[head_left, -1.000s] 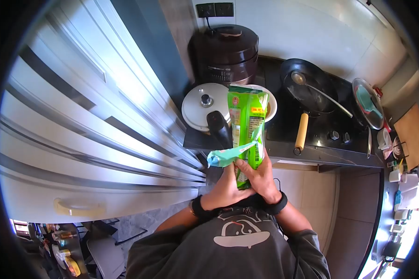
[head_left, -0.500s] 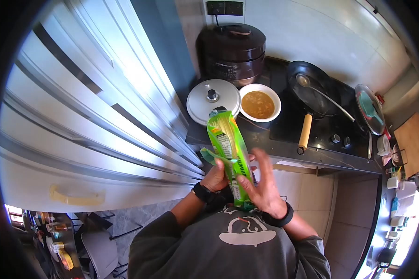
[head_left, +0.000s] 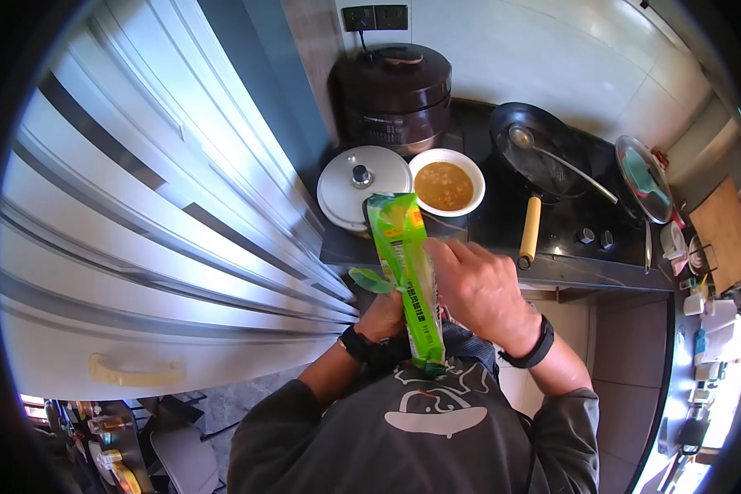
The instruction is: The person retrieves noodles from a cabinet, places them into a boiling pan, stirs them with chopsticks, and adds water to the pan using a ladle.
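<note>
A long green noodle package [head_left: 410, 284] is tilted in front of my chest, its upper end near the counter edge. My left hand [head_left: 383, 315] holds its lower left side, the fingers partly behind it. A pale green strip [head_left: 370, 281] sticks out to the left beside that hand. My right hand [head_left: 479, 288] is at the package's right side with curled fingers; its fingertips touch the package edge, and what they pinch is hidden. Beyond the package stand a white bowl of brown soup [head_left: 447, 183] and a silver-lidded pot [head_left: 364, 188].
A dark electric cooker [head_left: 393, 97] stands behind the pot. On the right, a black wok [head_left: 543, 156] with a ladle [head_left: 580, 174] sits on the stove. Farther right are a glass lid [head_left: 644, 179] and a cutting board [head_left: 720, 235]. White door panels fill the left side.
My right hand has risen from the package's lower part to its upper right side, and its fingers have curled. The package has turned from its earlier position, uncovering the soup bowl.
</note>
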The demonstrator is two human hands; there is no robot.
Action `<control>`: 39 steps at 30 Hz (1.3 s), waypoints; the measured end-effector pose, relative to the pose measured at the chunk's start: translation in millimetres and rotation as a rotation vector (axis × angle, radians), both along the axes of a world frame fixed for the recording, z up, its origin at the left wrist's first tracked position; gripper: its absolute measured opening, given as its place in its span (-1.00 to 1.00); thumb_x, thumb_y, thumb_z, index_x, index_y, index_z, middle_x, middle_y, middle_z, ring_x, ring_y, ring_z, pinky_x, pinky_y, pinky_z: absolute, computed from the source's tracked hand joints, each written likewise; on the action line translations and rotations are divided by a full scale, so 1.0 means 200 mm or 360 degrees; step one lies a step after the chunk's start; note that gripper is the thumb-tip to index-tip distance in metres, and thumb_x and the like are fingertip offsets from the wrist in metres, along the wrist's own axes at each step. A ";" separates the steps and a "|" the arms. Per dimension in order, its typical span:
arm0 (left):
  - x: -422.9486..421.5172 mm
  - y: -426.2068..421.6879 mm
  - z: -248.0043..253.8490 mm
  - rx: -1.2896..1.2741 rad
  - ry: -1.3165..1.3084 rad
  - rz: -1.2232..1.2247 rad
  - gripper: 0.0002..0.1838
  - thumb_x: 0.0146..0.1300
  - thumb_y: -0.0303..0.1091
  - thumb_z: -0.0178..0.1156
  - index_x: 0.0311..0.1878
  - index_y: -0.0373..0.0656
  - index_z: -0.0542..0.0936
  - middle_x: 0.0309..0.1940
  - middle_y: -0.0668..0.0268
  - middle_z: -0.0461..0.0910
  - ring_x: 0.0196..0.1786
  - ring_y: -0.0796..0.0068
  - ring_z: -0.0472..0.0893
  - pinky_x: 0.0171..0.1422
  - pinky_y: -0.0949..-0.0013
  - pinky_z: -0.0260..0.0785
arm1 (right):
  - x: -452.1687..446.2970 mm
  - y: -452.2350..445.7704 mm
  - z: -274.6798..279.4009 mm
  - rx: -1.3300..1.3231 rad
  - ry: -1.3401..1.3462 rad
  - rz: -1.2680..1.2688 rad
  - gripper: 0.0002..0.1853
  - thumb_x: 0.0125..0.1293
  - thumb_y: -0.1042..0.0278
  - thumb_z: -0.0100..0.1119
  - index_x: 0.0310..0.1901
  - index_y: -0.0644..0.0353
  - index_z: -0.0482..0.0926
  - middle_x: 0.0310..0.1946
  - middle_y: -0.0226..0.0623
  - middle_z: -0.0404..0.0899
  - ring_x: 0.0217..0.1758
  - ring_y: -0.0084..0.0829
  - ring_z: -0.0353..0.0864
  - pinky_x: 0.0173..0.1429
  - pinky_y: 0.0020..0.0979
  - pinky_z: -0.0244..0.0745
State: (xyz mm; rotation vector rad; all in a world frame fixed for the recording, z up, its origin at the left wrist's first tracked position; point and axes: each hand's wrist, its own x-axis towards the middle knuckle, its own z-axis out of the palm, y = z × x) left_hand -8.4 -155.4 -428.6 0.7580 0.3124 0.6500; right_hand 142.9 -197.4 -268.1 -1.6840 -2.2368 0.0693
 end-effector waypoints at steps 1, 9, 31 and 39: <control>0.00 0.02 0.03 -0.0020 0.0068 -0.0042 -0.22 0.01 0.22 0.17 0.14 -0.20 0.30 -0.07 0.35 0.45 -0.03 0.54 0.46 0.00 0.42 0.36 | 0.01 0.03 -0.01 0.0250 0.0088 0.0122 -0.57 -0.13 0.57 0.14 -0.12 0.30 0.39 -0.14 -0.14 0.47 -0.24 -0.23 0.54 -0.29 -0.38 0.51; 0.09 0.05 0.01 0.0333 0.0354 -0.0053 -0.36 0.18 0.09 0.08 0.13 -0.24 0.29 -0.05 0.31 0.46 -0.05 0.54 0.47 0.01 0.40 0.36 | 0.12 0.16 -0.06 0.0383 0.0275 0.0188 -0.68 -0.07 0.63 0.09 -0.20 0.29 0.35 -0.28 -0.11 0.45 -0.36 -0.13 0.53 -0.27 -0.29 0.45; 0.59 -0.03 -0.07 0.0838 0.0539 0.0084 -0.50 0.35 -0.01 -0.16 0.12 -0.25 0.29 -0.05 0.28 0.42 0.03 0.47 0.39 0.17 0.36 0.20 | 0.80 0.13 -0.30 -0.0887 0.1490 -0.0314 -0.66 0.08 0.46 0.25 -0.18 0.43 0.35 -0.48 -0.27 0.55 -0.57 -0.62 0.48 -0.56 -0.59 0.35; 0.80 -0.02 0.06 0.0674 0.0325 -0.0069 -0.46 0.26 0.04 0.00 0.08 -0.24 0.32 -0.02 0.27 0.42 0.03 0.52 0.40 0.13 0.38 0.25 | 0.98 0.16 -0.45 -0.0439 0.1335 -0.0241 -0.84 0.07 0.53 0.04 -0.28 0.36 0.50 -0.51 -0.28 0.55 -0.60 -0.54 0.50 -0.53 -0.48 0.38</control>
